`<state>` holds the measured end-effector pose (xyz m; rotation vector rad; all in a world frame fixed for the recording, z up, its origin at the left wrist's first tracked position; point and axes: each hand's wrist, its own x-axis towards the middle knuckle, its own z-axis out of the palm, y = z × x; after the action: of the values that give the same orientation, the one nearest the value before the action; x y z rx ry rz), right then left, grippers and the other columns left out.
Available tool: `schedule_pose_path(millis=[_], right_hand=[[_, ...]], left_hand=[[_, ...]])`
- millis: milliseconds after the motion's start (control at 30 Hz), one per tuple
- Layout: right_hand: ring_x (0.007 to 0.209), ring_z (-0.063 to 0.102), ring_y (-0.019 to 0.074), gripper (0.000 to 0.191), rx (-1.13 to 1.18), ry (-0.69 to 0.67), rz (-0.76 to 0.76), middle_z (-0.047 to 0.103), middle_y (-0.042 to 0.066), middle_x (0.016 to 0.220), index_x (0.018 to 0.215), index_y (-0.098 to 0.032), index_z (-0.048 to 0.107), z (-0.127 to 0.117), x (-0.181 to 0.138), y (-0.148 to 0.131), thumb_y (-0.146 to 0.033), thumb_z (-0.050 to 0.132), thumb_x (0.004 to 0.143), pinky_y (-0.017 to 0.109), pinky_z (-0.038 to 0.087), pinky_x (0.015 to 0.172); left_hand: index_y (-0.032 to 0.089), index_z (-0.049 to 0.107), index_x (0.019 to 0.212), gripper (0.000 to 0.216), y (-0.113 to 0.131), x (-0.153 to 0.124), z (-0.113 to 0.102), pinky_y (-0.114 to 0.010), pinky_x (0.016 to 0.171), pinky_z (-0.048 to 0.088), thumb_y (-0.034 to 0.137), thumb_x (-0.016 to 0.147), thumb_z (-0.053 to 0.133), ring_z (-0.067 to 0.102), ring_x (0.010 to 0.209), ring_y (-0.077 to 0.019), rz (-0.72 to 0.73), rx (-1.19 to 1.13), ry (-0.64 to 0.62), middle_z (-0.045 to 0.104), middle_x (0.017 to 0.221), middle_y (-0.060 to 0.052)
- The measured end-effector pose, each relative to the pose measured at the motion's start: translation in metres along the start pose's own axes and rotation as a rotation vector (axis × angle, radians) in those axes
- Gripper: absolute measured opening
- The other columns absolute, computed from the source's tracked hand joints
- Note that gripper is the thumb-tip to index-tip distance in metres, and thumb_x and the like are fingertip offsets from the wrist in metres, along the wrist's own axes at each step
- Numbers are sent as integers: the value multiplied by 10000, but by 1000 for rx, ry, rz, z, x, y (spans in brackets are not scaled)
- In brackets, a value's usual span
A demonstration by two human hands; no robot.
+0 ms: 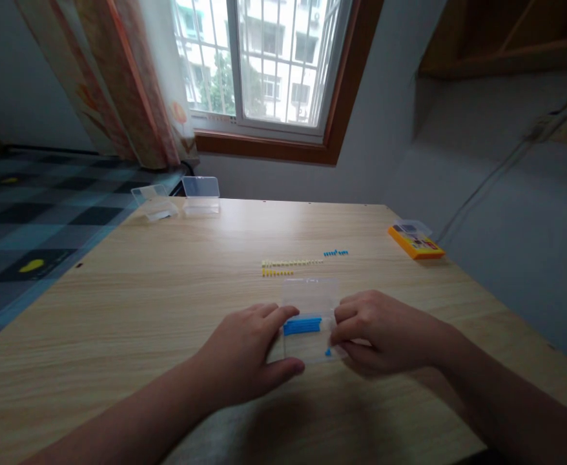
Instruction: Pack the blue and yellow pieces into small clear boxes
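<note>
A clear plastic box point(307, 354) lies on the table with its lid open toward the far side. Blue sticks point(303, 326) lie side by side in it, and a small blue piece point(328, 352) sits near its right front corner. My left hand point(257, 352) grips the box's left side, thumb at the front and fingers farther back. At the right side of the box, my right hand point(373, 329) is closed, its fingertips bent down close to the small blue piece. Whatever those fingers may hold is hidden.
Beyond the box, small pieces lie in rows: yellow point(278, 273), pale yellow point(292, 263) and blue point(336, 253). An orange box point(415, 243) stands at the right edge. Two open clear boxes point(202, 205) point(160, 210) sit at the far left, below the window.
</note>
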<state>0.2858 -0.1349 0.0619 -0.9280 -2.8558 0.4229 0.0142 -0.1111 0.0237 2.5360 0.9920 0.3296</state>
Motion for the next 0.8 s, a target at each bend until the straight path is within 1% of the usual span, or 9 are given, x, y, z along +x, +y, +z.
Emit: schedule_pose_path(millis=[67,133,300,467,633,800], right_hand=[[696,579,141,222,45,-9,-14,668,20,769,890,-196,743,0,-1,0,-115,542,845,266,397,682],[683,568,139,204,75,-24,-31,658,18,760,866,-189,736,0,-1,0,-136,541,842,265,396,671],[653,518,137,215,73,-48,-51,611,17,729,797,-180,705,1,0,0,-212,517,896,273,374,657],[636,490,131,267,61,-47,-23,571,10,697,716,-176,655,0,0,1,-242,497,922,282,346,647],[672,512,133,268,110,-39,-29,586,17,747,803,-186,687,0,-1,1,-272,474,940,279,351,675],[659,482,127,327,105,-73,-27,556,8,722,762,-183,646,-1,-1,1,-321,440,976,278,332,668]], left_hand=[[231,571,1361,610,0,0,0,-460,919,538,511,839,715,676,1080,-325,0,0,-2,708,1197,-93],[230,566,1370,619,0,1,0,-478,935,534,514,840,714,673,1093,-332,-3,1,-4,705,1207,-97],[227,554,1380,623,0,1,0,-492,960,525,509,847,709,663,1116,-335,-13,0,-19,697,1227,-103],[221,559,1378,627,0,1,0,-497,962,525,511,844,716,661,1118,-337,-15,-2,-22,697,1228,-102],[216,564,1377,624,2,1,-1,-499,954,531,506,846,715,665,1113,-342,-11,-4,-22,698,1229,-108],[222,571,1373,629,1,1,-1,-484,951,533,507,834,724,670,1098,-333,-14,-4,-10,702,1217,-103]])
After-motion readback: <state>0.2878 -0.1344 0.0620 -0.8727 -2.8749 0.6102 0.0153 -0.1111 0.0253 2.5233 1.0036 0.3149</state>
